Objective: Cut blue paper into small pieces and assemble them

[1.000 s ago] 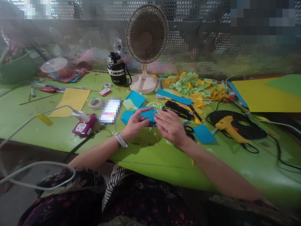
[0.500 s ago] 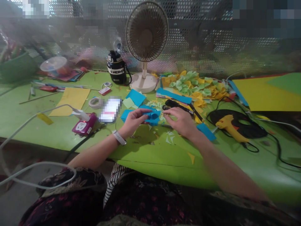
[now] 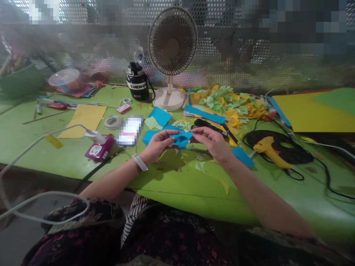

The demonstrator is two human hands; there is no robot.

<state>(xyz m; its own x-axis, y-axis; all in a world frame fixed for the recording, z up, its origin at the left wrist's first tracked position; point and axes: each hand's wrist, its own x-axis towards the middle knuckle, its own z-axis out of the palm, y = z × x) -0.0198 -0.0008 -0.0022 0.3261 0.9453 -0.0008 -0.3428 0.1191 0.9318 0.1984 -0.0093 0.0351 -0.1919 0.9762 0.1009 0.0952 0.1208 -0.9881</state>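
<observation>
A shaped piece of blue paper (image 3: 182, 139) is held up between my two hands, with a curled hollow in its middle. My left hand (image 3: 158, 145) pinches its left side between thumb and fingers. At its right edge, my right hand (image 3: 211, 143) has thumb and fingertips closed on the paper. Under and behind the left fingers lies more blue paper (image 3: 148, 136). Small pale and yellow paper scraps (image 3: 200, 166) are scattered on the green table (image 3: 177, 188) below the hands. Just behind the right hand lie black-handled scissors (image 3: 206, 123), partly covered.
A yellow glue gun (image 3: 270, 151) rests on a black pad at right, its cord trailing. Folded green and yellow paper pieces (image 3: 224, 99) are heaped behind. Left are a phone (image 3: 130, 130), tape roll (image 3: 112, 122) and purple power adapter (image 3: 100, 148). A fan (image 3: 169, 98) and bottle (image 3: 138, 85) stand behind.
My right fingers were apart from the paper and now pinch its right edge. The blue piece has opened wider toward the right. My left hand keeps its hold.
</observation>
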